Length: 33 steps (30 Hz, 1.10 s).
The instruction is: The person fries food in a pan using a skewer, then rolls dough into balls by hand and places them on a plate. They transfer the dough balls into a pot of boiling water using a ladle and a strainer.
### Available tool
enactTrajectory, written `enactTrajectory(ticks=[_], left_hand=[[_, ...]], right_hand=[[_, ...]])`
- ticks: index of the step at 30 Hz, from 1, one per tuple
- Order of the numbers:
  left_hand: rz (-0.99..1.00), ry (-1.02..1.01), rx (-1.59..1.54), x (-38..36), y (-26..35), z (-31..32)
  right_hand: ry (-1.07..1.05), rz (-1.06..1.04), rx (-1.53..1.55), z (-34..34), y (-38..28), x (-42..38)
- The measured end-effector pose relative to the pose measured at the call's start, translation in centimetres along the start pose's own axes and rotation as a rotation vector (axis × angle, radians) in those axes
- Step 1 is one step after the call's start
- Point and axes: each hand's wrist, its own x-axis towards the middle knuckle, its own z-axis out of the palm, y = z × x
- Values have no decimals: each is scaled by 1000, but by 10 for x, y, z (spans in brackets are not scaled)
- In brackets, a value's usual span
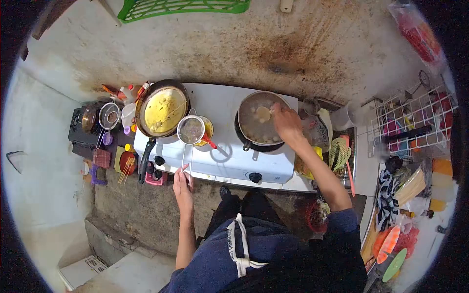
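Note:
My left hand (182,188) is closed around the long handle of a fine-mesh strainer (191,130). The strainer hangs over a bowl of yellow-orange food (208,128), partly covering it; a red handle (209,142) pokes out beside it. On the right side of the white stove, my right hand (287,124) reaches over a pot (247,141) of cloudy liquid with round lumps in it. Its fingers are closed on what looks like a small round ladle (264,114) at the liquid's surface; the grip itself is partly hidden. A frying pan (138,115) with yellow oil sits at the left.
The white stove (220,95) stands against a stained wall. Left of it are another strainer (109,115), bottles and a red bowl with skewers (128,163). Right of it lie a green slotted spatula (338,154), a pink utensil (350,173) and a wire rack (415,122).

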Motion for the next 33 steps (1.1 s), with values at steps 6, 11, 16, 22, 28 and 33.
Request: enactTrajectory(ticks=[6,11,16,22,28,33], left_hand=[[11,1,-12,2,-2,-3],[12,-2,-39,1,0,-5],[5,3,-17,-2,0,-9],[15,-22,15,-6,0,-12],[13,-103,-13,-6,-4,-6],[29,-163,-61,-3,-10,1]], right_hand=[[194,-116,28,8,-11,-18],[190,-93,184,30,-11,-21],[61,-41,266,11,-25,-30],[57,-22,367,-8,-31,-43],[136,-33,459,-31,-36,-66],[98,-17,375,-34,-38,-86]])
